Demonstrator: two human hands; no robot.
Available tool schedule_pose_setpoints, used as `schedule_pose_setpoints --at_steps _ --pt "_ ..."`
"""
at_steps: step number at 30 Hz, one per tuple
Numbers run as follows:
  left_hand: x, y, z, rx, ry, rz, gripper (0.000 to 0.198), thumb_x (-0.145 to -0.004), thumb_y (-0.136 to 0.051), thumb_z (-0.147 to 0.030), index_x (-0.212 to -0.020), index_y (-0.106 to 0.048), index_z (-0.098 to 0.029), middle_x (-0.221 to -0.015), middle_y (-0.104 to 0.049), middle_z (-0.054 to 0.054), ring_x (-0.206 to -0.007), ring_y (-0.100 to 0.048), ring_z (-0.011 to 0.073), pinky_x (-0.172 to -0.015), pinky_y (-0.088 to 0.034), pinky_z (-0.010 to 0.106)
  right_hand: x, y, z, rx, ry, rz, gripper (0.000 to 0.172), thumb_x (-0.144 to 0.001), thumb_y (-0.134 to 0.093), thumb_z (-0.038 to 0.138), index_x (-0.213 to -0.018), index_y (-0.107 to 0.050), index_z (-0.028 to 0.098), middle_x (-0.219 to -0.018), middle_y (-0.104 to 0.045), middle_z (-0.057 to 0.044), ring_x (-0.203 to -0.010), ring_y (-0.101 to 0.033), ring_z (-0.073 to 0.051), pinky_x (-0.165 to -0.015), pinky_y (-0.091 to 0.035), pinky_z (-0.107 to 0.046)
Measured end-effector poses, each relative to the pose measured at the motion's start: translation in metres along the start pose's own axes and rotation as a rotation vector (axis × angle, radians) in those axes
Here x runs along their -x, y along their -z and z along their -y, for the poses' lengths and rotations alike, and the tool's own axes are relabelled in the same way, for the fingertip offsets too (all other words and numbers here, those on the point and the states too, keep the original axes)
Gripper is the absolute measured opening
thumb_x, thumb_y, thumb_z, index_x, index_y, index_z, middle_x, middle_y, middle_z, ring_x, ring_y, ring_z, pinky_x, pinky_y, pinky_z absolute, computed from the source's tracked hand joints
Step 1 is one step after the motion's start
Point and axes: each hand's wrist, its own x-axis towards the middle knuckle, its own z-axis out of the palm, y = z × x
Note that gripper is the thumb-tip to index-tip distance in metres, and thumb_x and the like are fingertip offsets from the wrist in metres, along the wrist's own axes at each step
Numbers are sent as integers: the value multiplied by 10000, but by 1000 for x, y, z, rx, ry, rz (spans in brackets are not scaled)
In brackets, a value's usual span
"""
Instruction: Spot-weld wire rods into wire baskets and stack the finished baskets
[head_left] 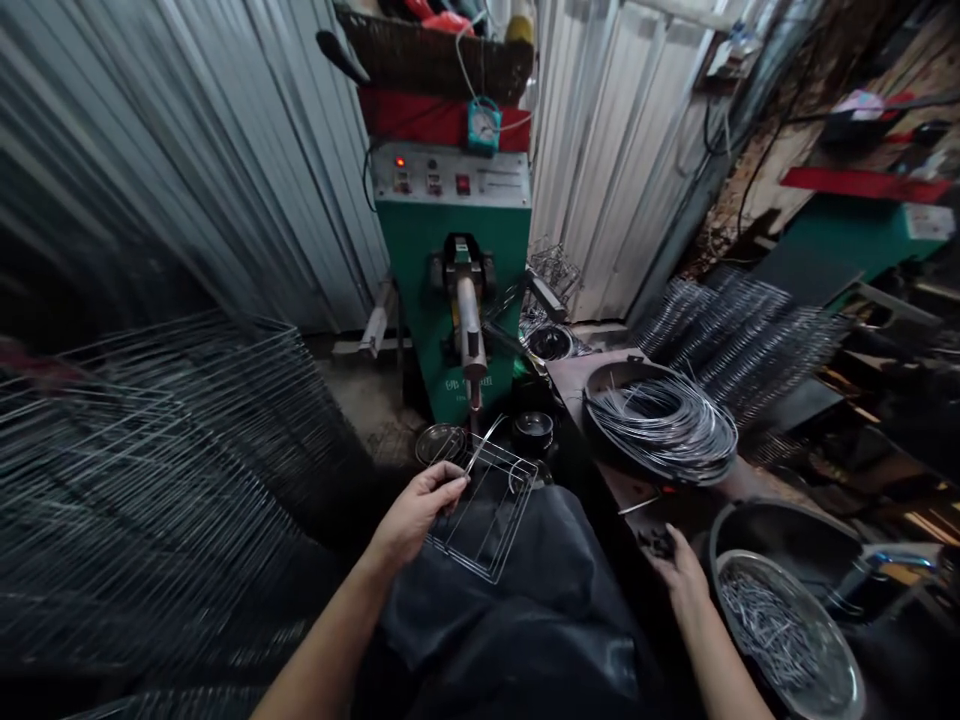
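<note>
I see my left hand (421,505) pinching one strip (484,447) over one wire frame (489,512); one coil (679,430) lies beyond my right hand (681,570), whose grip I can't tell.

Tabletop (568,374) at right: a narrow, worn, brownish surface, running from beside the green machine toward the viewer. A round dark pan (621,452) rests on it, filled with a thick ring of coiled grey wire (679,428) whose loose ends project above the rim. A thin pale strip (637,506) lies just in front of the pan; the surface around it is mostly too dark to read. At the near end stands a wide dark basin (784,512), its support hidden. Left of the machine, the grey floor (349,385) bears a pale metal bar (377,320).
</note>
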Motion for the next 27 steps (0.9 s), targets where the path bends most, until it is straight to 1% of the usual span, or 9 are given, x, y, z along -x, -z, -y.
schedule_pose_setpoints --at_steps 2,3,6,9,11,13,15,18,27 --pt "0 -2 1 7 12 7 230 -688 -639 -372 -741 -566 -161 -569 -453 -52 -520 -376 69 -501 -302 196 25 -20 3 -121 -106 -6 191 -569 -672 282 -655 -505 250 -632 -592 -12 -601 -597 -201 -616 -518 -384" --pt "0 -4 2 10 14 7 235 -689 -638 -378 -737 -564 -161 -563 -449 -53 -513 -372 68 -496 -298 196 40 -33 6 -137 -142 48 215 -552 -694 251 -693 -533 234 -680 -610 -12 -628 -603 -190 -636 -518 -363" --pt "2 -11 5 8 11 -9 245 -690 -633 -391 -723 -560 -160 -559 -448 -53 -501 -364 67 -487 -289 198 82 -80 15 -105 -208 376 283 -557 -726 243 -792 -577 196 -778 -625 -17 -721 -611 -179 -696 -497 -321" --pt "8 -16 8 -19 -1 -31 247 -693 -628 -398 -731 -569 -161 -561 -448 -51 -505 -367 71 -490 -288 200 103 -123 23 4 -265 671 309 -578 -741 292 -827 -594 180 -740 -599 -4 -727 -600 -176 -687 -480 -308" --pt "13 -17 10 -35 -8 -45 242 -700 -623 -395 -744 -574 -162 -564 -445 -52 -513 -365 72 -498 -291 201 105 -140 26 173 -205 842 304 -614 -731 339 -840 -613 174 -759 -601 -12 -771 -592 -186 -733 -470 -324" --pt "17 -16 11 -36 -7 -63 239 -706 -617 -395 -746 -573 -163 -563 -439 -54 -513 -357 72 -503 -291 201 101 -150 25 362 -63 956 335 -661 -703 389 -914 -636 180 -885 -623 -43 -911 -568 -217 -843 -436 -354" --pt "21 -15 11 -26 -7 -76 239 -707 -613 -397 -738 -570 -164 -558 -432 -56 -510 -348 71 -502 -287 201 96 -154 23 483 54 1008 413 -701 -664 428 -1042 -623 196 -1038 -610 -57 -1036 -520 -240 -929 -387 -375" --pt "23 -14 9 -15 -5 -82 240 -703 -617 -398 -728 -566 -165 -556 -431 -56 -511 -347 71 -501 -283 201 92 -158 22 569 99 1054 486 -760 -585 470 -1166 -567 205 -1095 -605 -50 -1046 -524 -251 -945 -377 -409" --pt "23 -20 12 -9 22 -50 253 -701 -624 -402 -720 -553 -160 -571 -447 -47 -513 -361 72 -498 -282 201 91 -183 40 598 292 1143 450 -800 -531 437 -1167 -552 177 -1109 -598 -56 -1045 -513 -241 -970 -339 -394"
